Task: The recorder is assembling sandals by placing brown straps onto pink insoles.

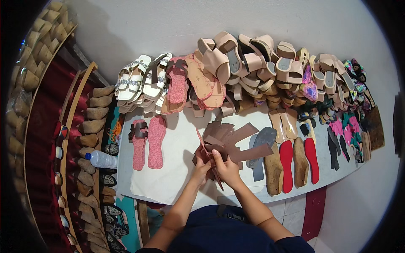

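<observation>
Free lane runs over the white sheet [179, 135] between the pink insole [157, 143] and the left hand [203, 168], while heaped sandals [217, 65] block the far side, fanned brown strips [253, 152] and a wooden last [273, 170] crowd the right, and clearance beneath the strips is hard to judge.

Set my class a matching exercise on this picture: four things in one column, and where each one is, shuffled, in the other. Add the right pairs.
Things
1. Brown strips
2. Red insoles
3. Clear bottle with a blue cap
4. White sandals

Places
A. Off the left edge of the table
B. At the left end of the footwear heap
C. Held between the left hand and the right hand
D. Beside the wooden lasts on the table

Right pairs: 1-C, 2-D, 3-A, 4-B
</observation>
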Available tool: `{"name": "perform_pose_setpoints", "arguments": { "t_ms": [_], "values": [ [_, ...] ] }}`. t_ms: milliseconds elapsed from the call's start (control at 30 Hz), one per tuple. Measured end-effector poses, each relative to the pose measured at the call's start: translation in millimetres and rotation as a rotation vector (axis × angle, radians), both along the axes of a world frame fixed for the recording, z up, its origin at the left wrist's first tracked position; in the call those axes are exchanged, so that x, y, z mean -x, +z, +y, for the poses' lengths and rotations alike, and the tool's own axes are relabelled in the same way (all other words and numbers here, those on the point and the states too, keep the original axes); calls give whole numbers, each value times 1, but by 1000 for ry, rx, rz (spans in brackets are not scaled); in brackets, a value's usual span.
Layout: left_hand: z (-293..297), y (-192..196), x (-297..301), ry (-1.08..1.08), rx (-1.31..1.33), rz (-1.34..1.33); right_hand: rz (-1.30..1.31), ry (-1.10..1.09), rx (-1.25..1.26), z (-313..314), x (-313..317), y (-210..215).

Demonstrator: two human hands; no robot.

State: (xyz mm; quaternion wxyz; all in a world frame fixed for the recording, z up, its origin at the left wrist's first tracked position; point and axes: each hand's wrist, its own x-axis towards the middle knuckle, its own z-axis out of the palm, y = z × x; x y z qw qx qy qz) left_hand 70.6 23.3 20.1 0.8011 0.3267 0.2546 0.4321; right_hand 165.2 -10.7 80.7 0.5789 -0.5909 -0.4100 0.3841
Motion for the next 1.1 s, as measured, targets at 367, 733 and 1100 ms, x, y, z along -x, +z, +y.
{"name": "perform_pose_setpoints", "arguments": {
  "t_ms": [367, 733, 1100],
  "values": [
    [7, -2, -10, 191, -158, 538, 188, -150, 73, 3, -4, -12],
    [11, 23, 9, 145, -195, 602, 378, -233, -43, 11, -20, -14],
    [7, 17, 12, 114, -125, 342, 555, -116, 18, 11, -22, -11]
  ]
}}
